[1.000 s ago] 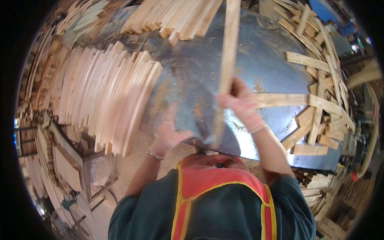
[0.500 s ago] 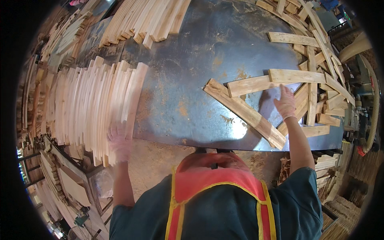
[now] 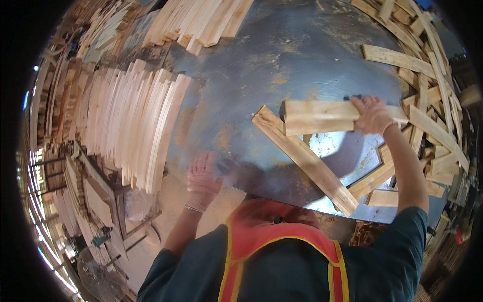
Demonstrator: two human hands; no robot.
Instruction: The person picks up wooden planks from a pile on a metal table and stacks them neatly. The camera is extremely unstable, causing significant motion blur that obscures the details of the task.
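Note:
My right hand [image 3: 372,115] is closed over a pair of short wooden boards [image 3: 317,117] that lie side by side, its fingers reaching over their far edge. Under their left end, or right against it, a longer plank [image 3: 307,161] slants across the metal tabletop [image 3: 241,95]. My left hand [image 3: 203,180] hovers at the table's front edge with its fingers stretched out and nothing in it. To its left lies a row of pale wooden strips [image 3: 131,121], packed side by side.
A loose pile of boards [image 3: 427,100] crosses the table's right side. Another bundle of strips [image 3: 201,20] lies at the far left. Beyond the near left edge stands a frame [image 3: 118,206], with a fan [image 3: 103,272] below it.
My left hand has left the strip row and moved right to the table edge. My right hand has taken hold of the two boards, which now lie side by side. The view has shifted.

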